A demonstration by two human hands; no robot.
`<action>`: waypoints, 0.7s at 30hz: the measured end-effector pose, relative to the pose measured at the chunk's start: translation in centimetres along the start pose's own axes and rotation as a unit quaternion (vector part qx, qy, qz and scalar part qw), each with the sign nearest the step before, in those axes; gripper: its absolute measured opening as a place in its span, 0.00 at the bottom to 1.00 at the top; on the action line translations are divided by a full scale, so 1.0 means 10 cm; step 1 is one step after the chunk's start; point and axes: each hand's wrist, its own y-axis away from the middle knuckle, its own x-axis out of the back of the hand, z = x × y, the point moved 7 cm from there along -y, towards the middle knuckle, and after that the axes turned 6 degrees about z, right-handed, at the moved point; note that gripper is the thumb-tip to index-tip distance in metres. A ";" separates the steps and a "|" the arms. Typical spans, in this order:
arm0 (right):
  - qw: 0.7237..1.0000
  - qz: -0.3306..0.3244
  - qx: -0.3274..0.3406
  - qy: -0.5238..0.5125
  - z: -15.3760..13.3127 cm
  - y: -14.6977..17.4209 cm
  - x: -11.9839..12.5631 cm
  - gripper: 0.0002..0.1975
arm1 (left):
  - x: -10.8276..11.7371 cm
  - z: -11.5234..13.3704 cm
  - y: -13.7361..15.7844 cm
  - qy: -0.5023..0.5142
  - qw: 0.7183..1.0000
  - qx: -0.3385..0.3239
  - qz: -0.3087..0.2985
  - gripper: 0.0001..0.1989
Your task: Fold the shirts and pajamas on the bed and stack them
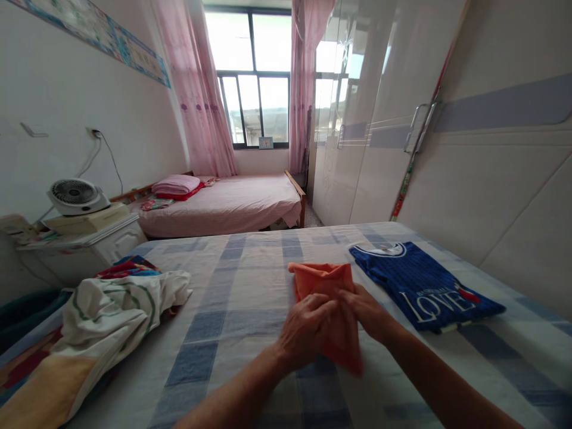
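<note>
An orange folded cloth (328, 279), perhaps a garment, lies on the blue-and-white checked bed sheet (254, 298); its near corner is raised and slightly blurred. My left hand (307, 328) is on its left side, with the fingers curled onto the fabric. From the right, my right hand (367, 313) grips it close to the left fingertips. What the fingertips pinch is partly hidden. To the right of my hands lies a folded blue T-shirt (420, 286), its white "LOVE" print facing up.
Rumpled white clothing (118, 304) is heaped at the left over colourful fabric. A fan (77, 195) stands on a box above a white cabinet (100, 238). Beyond is a second bed (236, 202) with folded pink bedding (176, 183); glossy wardrobe doors (370, 119) line the right.
</note>
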 end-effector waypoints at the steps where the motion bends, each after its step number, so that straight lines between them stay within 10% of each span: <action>1: 1.000 0.013 -0.017 -0.004 0.03 0.00 0.11 0.11 | 0.01 0.02 0.02 -0.013 0.999 -0.021 0.021 0.16; 6: 0.992 0.116 -0.019 -0.049 -0.28 -0.25 0.57 0.07 | 0.16 -0.19 0.06 -0.008 0.987 0.018 0.158 0.16; 15: 0.924 0.314 0.205 -0.072 -1.74 -0.55 1.41 0.07 | 0.01 -0.46 0.07 -0.056 0.990 0.073 0.110 0.16; 21: 0.886 0.427 0.177 0.050 -1.07 0.04 2.42 0.17 | -0.03 -0.48 0.06 -0.060 0.990 0.074 0.105 0.13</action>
